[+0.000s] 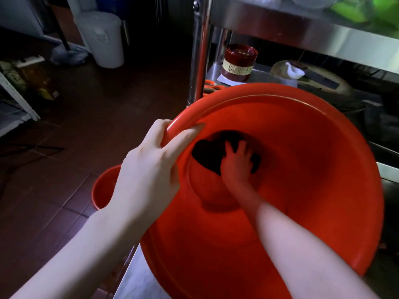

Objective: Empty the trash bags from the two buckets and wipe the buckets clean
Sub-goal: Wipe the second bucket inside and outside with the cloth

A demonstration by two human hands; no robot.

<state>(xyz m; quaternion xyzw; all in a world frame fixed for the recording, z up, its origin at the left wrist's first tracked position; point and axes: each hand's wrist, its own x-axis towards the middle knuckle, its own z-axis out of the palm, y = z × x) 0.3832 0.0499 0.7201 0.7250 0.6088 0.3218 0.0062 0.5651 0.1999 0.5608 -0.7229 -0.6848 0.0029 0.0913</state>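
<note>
**Bucket tipped on the tabletop edge, one hand steadying, one wiping deep inside**

The large red bucket [302, 169] lay tilted toward the person, mouth facing them, its lower rim resting at the near left edge of the steel tabletop [138, 283]. No trash bag was visible in it. The left hand [151, 162] held the rim at its upper left, thumb on the outside and fingers curled over the lip onto the inner wall. The right hand [237, 162] reached to the bottom, fingers spread and pressed flat on a dark cloth [207, 154] against the base. That grip was a press, not a pinch; nothing was curled round the cloth.

The second red bucket [103, 188] stood on the tiled floor [64, 212] just left of the tabletop edge, partly hidden behind the left forearm. Whether it held a bag could not be told.

Risks as I judged them:

- The bucket seemed poorly seated on the edge. A hard scrub from the right hand could push it sideways or roll it off toward the floor, since only the left hand's hold on the rim checked it.
- The rim looked smooth and glossy; if wet, the left fingers could slip.
- The cloth was only pressed, so it might bunch or skid and leave the base partly wiped.
- A red jar [238, 63] stood on the shelf [259, 76] just behind the far rim; a lurch backward could knock it.
</note>
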